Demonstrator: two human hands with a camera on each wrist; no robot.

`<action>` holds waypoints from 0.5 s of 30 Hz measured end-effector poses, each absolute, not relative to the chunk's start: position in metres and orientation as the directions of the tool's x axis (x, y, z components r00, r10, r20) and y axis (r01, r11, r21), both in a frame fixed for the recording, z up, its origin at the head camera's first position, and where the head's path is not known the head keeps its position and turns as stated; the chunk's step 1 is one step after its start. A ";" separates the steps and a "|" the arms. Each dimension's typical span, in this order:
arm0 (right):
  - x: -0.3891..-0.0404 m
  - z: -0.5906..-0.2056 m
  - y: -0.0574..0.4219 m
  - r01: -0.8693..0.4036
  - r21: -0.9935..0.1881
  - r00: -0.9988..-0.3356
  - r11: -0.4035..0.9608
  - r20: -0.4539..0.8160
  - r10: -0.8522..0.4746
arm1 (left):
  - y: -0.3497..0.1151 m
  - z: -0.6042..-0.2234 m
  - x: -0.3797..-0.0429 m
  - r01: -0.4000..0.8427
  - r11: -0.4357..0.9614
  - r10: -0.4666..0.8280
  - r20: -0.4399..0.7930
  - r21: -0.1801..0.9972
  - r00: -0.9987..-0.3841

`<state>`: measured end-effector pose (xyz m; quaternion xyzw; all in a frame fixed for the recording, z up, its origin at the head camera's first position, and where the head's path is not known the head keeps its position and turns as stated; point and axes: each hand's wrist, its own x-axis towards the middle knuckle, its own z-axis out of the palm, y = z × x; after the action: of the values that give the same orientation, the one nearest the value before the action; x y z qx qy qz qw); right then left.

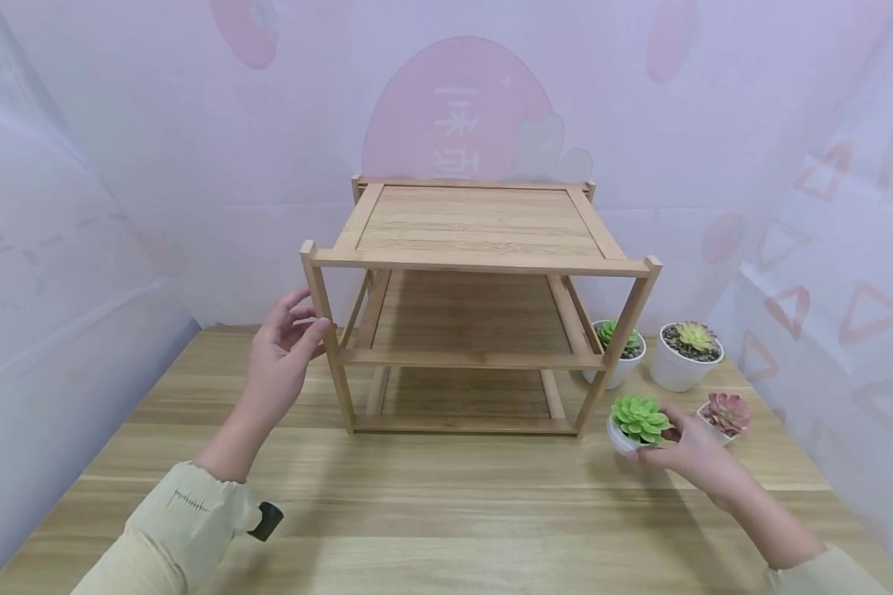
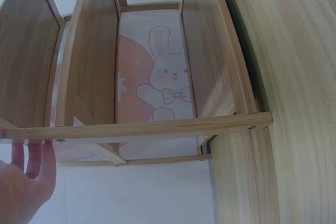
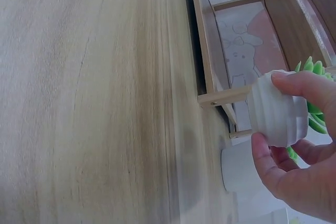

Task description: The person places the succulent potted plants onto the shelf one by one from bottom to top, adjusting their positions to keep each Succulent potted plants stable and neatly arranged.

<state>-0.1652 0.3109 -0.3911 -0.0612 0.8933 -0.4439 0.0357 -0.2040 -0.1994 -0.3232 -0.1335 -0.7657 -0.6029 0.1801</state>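
Observation:
A three-tier wooden shelf (image 1: 484, 260) stands on the table. My left hand (image 1: 286, 343) holds its front left post, thumb on the near side; in the left wrist view the fingers (image 2: 48, 169) pass behind the post. To the right of the shelf, my right hand (image 1: 692, 459) grips a small potted succulent (image 1: 640, 420) with bright green leaves. Its ribbed white pot (image 3: 275, 111) sits between thumb and fingers in the right wrist view, raised off the tabletop. Beyond that hand is a pink succulent (image 1: 725, 413) in a white pot, partly hidden by the hand.
Behind the right hand stand a yellow-green succulent (image 1: 688, 351) and a darker green one (image 1: 616, 351), both in white pots; a shelf post partly covers the latter. The wooden table (image 1: 446, 512) is enclosed by printed pale cloth (image 1: 283, 157) at the back and sides.

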 end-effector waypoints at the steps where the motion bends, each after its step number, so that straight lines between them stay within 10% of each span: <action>1: -0.165 -0.391 0.310 -0.084 -0.799 -0.989 0.595 -0.005 -0.146 | -0.200 -0.323 -0.204 0.422 0.237 -0.013 0.437 0.875 -0.899; 15: -0.156 -0.382 0.295 -0.113 -0.856 -0.968 0.505 -0.021 -0.251 | -0.199 -0.323 -0.205 0.412 0.232 -0.017 0.427 0.881 -0.904</action>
<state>-0.1565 0.2947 -0.3821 -0.1052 0.8646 -0.4860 0.0714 -0.2051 -0.1993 -0.3230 -0.1291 -0.7646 -0.6062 0.1768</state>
